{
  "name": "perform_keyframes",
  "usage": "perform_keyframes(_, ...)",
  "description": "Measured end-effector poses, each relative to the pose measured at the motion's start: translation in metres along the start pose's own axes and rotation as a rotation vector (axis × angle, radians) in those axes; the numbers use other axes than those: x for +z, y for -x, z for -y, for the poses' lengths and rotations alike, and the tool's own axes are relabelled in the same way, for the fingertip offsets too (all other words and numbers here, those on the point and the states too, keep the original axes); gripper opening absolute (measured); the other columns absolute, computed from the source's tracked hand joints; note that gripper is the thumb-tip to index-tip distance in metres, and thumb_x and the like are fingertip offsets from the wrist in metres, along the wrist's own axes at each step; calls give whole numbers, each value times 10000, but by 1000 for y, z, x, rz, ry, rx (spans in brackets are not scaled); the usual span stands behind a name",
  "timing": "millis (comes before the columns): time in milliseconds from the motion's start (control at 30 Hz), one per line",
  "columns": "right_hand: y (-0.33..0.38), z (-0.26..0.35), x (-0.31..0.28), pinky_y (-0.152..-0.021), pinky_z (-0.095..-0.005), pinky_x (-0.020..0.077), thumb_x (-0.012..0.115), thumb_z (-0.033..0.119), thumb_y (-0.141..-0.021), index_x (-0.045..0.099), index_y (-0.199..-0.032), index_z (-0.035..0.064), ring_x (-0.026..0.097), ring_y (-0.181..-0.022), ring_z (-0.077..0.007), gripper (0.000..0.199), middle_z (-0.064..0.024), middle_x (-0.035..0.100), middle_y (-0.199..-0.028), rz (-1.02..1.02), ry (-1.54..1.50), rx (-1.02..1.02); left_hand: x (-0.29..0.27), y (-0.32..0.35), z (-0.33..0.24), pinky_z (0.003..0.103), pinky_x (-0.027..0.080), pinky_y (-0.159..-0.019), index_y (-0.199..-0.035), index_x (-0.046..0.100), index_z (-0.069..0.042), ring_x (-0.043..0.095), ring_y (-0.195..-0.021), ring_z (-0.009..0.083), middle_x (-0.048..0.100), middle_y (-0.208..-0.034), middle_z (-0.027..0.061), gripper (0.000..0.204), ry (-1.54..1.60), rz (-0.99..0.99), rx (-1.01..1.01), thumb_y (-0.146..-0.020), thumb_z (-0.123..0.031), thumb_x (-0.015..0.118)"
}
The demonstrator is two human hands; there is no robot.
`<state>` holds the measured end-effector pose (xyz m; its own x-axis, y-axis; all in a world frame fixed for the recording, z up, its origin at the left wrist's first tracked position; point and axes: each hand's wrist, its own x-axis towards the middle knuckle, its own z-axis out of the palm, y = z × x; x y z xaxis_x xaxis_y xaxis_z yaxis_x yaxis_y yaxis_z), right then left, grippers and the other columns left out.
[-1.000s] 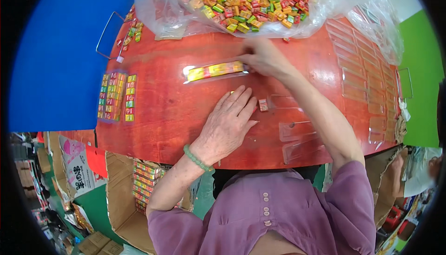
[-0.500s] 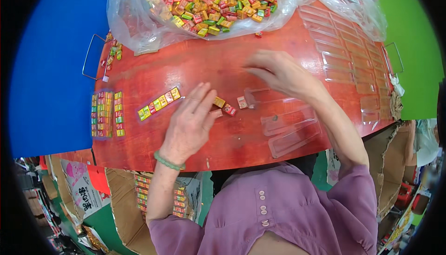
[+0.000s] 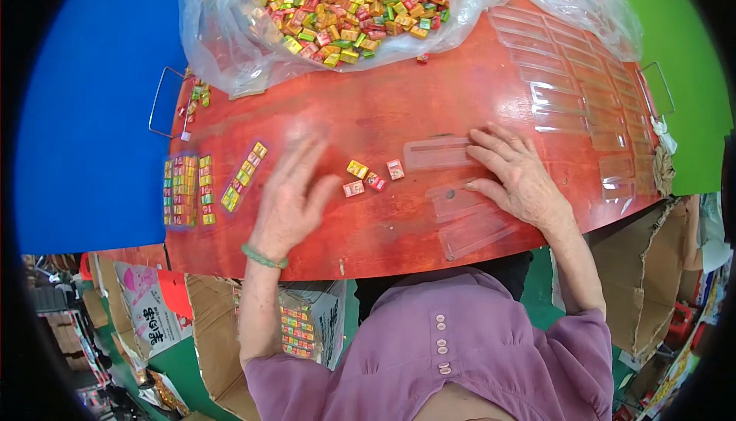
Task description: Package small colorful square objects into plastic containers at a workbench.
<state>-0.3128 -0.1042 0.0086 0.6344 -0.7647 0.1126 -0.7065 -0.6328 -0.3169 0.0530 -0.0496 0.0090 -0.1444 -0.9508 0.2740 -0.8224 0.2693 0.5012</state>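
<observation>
The shirt (image 3: 399,340) is purple, with loose sleeves (image 3: 287,381) that stop near the elbows. Down its middle run 6 pale buttons (image 3: 441,340), set in 3 pairs. A green bead bracelet (image 3: 264,258) circles the wrist of the left hand (image 3: 287,202). The pants (image 3: 371,292) look dark.

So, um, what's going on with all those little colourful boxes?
A person is handling little boxes and see-through trays at a red table. Their left hand is blurred, open beside a filled tray. The fingers of their right hand are at the end of a bare tray. Four loose boxes lie between the hands, and a big heap sits in a clear bag.
</observation>
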Motion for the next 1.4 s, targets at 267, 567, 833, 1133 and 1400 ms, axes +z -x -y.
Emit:
perform_keyframes(267, 3, -5, -6, -1175, -516, 343, 725, 312, -911, 685, -1235, 39, 422, -1435, -365, 426, -152, 538, -1483, -34, 285, 34, 21, -1, -25, 448, 531, -892, -1248, 642, 19, 611, -1030, 367, 638, -1121, 172, 452, 12, 28, 145, -833, -99, 776)
perform_keyframes(567, -54, 44, -10, -1007, -447, 442, 730, 170, -893, 679, -1198, 72, 576, -1163, -309, 325, -92, 656, -1247, 46, -108, -202, 38, 2, -15, 404, 537, -789, -1202, 663, 2, 651, -894, 319, 667, -1023, 142, 348, 107, -74, 1, -862, -10, 735)
perform_keyframes(833, -87, 68, 24, -920, -438, 417, 711, 175, -908, 685, -1174, 101, 576, -1036, -268, 277, -73, 631, -1061, 150, 58, -317, 34, 5, -7, 441, 528, -800, -1231, 649, 4, 625, -923, 350, 618, -982, 153, 346, 0, -117, -37, -890, -30, 700)
perform_keyframes(1133, -91, 77, 34, -901, -440, 392, 689, 218, -938, 693, -1182, 104, 567, -1007, -260, 270, -75, 583, -999, 112, 42, -352, 17, 5, -9, 448, 526, -794, -1204, 665, -9, 615, -929, 338, 587, -957, 136, 347, 35, -43, -59, -875, -85, 747)
perform_keyframes(1400, -90, 77, 39, -971, -461, 380, 730, 244, -908, 671, -1116, 106, 564, -1002, -254, 256, -65, 569, -999, 83, -7, -355, 8, -5, 0, 442, 545, -776, -1125, 650, -8, 635, -890, 356, 582, -1012, 137, 284, 72, 125, -50, -873, -90, 754)
